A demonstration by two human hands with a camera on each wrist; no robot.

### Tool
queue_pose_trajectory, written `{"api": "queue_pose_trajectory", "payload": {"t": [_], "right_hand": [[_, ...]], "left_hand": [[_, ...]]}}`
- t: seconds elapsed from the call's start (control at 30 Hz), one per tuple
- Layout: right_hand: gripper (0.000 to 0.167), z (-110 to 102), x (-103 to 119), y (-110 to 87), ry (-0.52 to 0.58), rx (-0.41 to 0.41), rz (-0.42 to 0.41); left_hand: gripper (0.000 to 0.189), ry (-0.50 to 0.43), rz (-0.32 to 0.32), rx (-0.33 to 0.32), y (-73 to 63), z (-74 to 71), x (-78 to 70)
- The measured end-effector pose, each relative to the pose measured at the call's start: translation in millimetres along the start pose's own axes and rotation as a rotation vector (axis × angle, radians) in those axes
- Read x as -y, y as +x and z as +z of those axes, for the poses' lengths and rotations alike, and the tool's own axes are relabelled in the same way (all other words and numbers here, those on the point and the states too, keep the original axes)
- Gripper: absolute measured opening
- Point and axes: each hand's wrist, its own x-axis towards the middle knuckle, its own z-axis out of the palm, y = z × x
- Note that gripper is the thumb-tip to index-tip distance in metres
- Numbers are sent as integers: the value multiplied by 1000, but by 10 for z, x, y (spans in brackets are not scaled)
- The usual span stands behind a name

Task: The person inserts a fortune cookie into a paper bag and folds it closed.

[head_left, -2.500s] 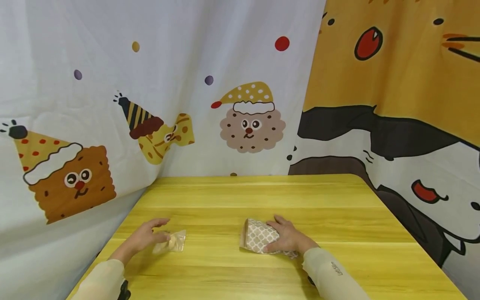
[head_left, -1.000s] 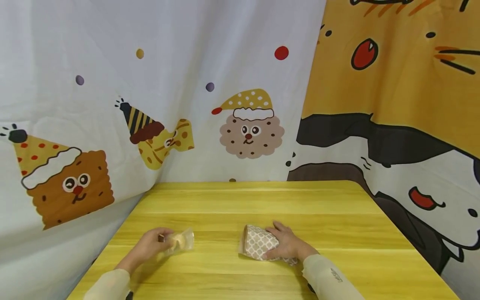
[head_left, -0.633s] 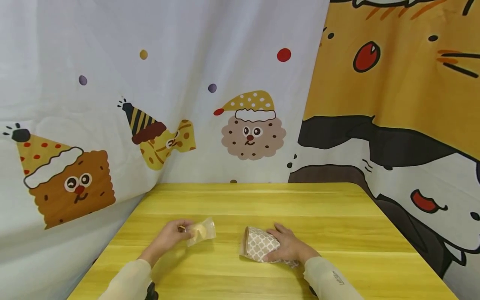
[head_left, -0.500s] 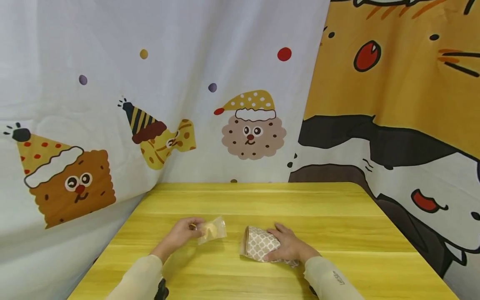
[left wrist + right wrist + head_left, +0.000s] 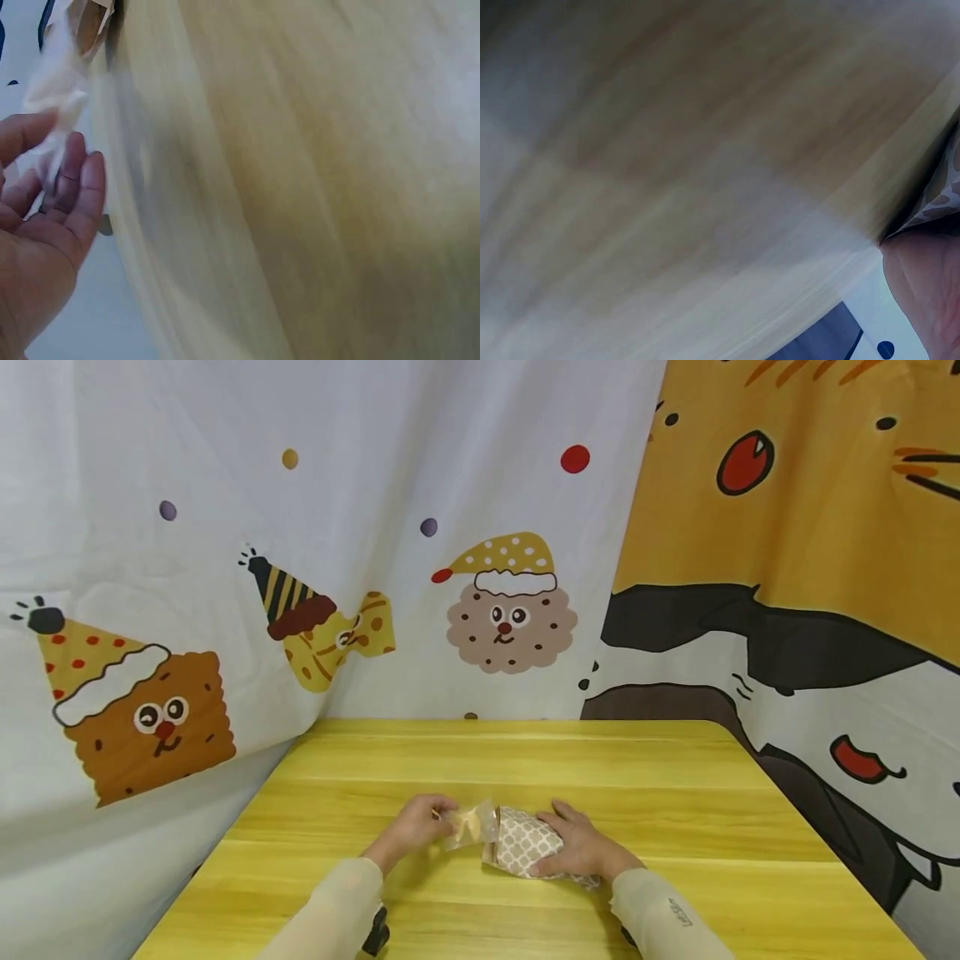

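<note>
Between thumb and fingers my left hand point(image 5: 414, 830) pinches a small clear plastic packet point(image 5: 470, 827) with a pale yellow folded piece inside. The packet's right end meets the mouth of a beige paper bag point(image 5: 523, 843) with a white lattice print; whether it has entered is unclear. That bag lies on its side, mouth to the left, and my right hand point(image 5: 583, 845) grips it from the right, fingers over the top and thumb along the near side. In the left wrist view the packet point(image 5: 64, 97) is blurred. Only a corner of the bag point(image 5: 941, 191) shows in the right wrist view.
Both hands work over a yellow wood-grain table point(image 5: 420, 760). A white curtain point(image 5: 360, 460) printed with cartoon snacks hangs behind and left of it, and an orange, black and white cartoon cloth point(image 5: 810, 543) hangs along the right.
My left hand has taken up the packet from the left part of the table and carried it rightward to the bag's mouth. The right hand keeps its grip on the bag.
</note>
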Motion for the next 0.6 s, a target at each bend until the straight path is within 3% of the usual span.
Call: {"api": "queue_pose_trajectory", "payload": {"t": [0.33,0.6], "right_hand": [[99,-10,3,-7,9,5,-13],[101,-14,-4,15,-1,9,-4]], "left_hand": [[34,143,6,83,62,-5,-59],[31,97,12,118,92,-116,-162]]}}
